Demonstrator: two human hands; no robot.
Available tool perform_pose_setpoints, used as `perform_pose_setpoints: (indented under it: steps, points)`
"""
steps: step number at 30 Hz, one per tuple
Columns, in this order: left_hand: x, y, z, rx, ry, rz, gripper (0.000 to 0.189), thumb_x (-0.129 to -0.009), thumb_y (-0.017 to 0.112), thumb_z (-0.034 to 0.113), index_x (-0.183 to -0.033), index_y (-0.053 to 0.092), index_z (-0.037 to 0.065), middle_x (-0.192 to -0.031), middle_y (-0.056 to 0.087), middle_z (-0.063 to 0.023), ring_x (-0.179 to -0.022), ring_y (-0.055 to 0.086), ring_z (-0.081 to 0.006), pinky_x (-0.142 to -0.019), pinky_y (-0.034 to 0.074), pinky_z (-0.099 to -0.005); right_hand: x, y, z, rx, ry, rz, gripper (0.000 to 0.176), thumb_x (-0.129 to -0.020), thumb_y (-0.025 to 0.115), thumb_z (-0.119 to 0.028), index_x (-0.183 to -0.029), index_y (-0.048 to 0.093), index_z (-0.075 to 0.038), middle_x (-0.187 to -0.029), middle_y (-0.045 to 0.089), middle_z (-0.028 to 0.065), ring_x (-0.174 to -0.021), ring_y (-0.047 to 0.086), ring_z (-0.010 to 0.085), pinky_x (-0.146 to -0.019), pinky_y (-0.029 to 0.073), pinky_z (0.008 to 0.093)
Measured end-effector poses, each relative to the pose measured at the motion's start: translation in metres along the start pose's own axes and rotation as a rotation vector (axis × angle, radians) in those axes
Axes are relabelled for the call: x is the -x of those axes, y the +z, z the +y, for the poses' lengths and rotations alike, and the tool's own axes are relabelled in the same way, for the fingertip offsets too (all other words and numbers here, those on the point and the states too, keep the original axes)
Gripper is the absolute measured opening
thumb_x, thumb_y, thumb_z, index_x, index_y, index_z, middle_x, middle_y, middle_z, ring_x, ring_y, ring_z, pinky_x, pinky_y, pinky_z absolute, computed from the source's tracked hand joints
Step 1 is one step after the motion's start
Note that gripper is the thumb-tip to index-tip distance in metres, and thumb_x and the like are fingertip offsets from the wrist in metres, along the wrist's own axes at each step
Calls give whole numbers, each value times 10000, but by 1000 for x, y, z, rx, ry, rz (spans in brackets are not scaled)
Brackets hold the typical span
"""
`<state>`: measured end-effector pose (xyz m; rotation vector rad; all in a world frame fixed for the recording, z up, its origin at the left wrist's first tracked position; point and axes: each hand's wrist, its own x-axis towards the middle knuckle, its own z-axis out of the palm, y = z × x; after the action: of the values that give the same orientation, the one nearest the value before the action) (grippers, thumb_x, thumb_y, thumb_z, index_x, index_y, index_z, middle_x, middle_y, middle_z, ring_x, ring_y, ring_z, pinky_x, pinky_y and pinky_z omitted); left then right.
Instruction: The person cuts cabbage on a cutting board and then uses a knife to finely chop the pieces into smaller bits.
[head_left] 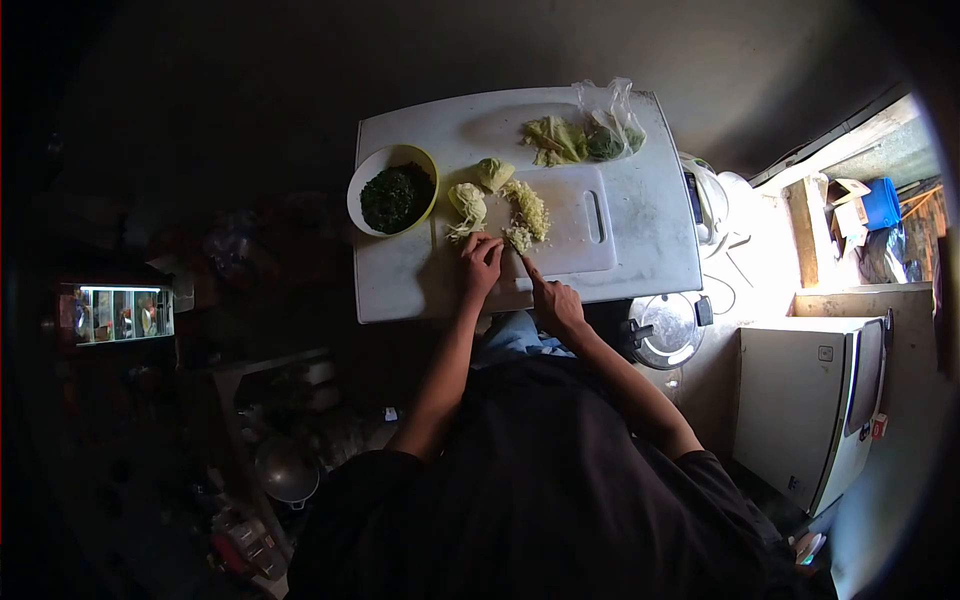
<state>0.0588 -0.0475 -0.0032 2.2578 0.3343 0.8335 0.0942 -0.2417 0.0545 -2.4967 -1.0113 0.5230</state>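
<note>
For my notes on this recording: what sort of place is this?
Probably a small home kitchen: a cutting board with cabbage, a bowl of greens, and a fridge.

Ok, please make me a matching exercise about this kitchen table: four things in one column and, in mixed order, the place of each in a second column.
Things
1. bowl
2. plastic bag
3. knife
4. shredded cabbage

Places
a. on the cutting board
b. in the right hand
c. on the table, left of the board
d. at the table's far edge, beyond the board

Pairs: 1-c, 2-d, 3-b, 4-a
</note>
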Motion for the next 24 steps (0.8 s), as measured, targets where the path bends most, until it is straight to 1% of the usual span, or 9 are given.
perform_pose_setpoints:
  steps: [2,5,7,9,14,17,18,20,24]
  points:
    - [0,-1,0,4,-9,14,120,-816,704,44,-934,716,26,-929,627,-118,-846,643,-313,-747,518,-393,-1,-1,-3,10,30,-22,726,-926,452,-103,-1562,170,-311,-715,645,244,-655,661,413,-621,519,554]
    - [1,0,0,-10,-7,35,101,-810,714,49,-906,711,18,-919,631,-118,-842,646,-309,-741,519,-387,2,-9,-9,-18,41,-45,738,-915,453,-88,-1565,166,-287,-713,645,252,-662,660,422,-631,516,562]
    - [0,-1,0,-13,-5,29,90,-821,706,80,-901,695,41,-897,634,-106,-860,637,-312,-738,507,-398,4,-6,-11,-26,34,-49,741,-910,452,-83,-1566,165,-276,-712,643,256,-663,657,429,-638,513,566]
    - [1,-1,2,-11,-3,36,82,-820,708,81,-888,690,41,-885,634,-105,-859,633,-314,-742,505,-400,6,-2,-11,-32,24,-55,745,-906,452,-78,-1566,164,-265,-710,642,261,-664,654,436,-644,510,571]
    - [1,1,-2,-27,29,60,67,-818,712,84,-859,682,41,-867,631,-104,-851,619,-323,-758,497,-408,10,7,-9,-70,3,-17,756,-892,462,-72,-1565,171,-256,-746,650,263,-693,654,447,-672,504,577]
    - [-1,-2,1,-11,25,32,66,-817,714,84,-851,680,39,-863,629,-106,-846,612,-328,-768,492,-415,8,16,-6,-72,-10,2,772,-886,465,-67,-1568,153,-252,-768,657,259,-714,658,443,-682,509,569]
    - [0,0,-1,-10,18,37,61,-821,711,83,-849,679,39,-864,629,-105,-845,612,-326,-764,492,-415,2,30,1,-71,-1,1,772,-886,465,-67,-1568,153,-252,-768,657,259,-714,658,443,-682,509,569]
    - [4,5,-7,0,15,37,57,-826,708,83,-847,678,38,-865,628,-105,-844,613,-324,-759,491,-415,-14,61,20,-45,-95,117,789,-885,480,-80,-1569,136,-267,-720,642,271,-657,646,453,-618,509,567]
    - [2,3,-4,-9,50,55,54,-842,697,85,-851,672,38,-880,623,-108,-841,617,-318,-743,490,-409,-10,32,-2,-44,-57,134,794,-882,479,-78,-1570,133,-273,-724,647,257,-660,650,445,-619,512,559]
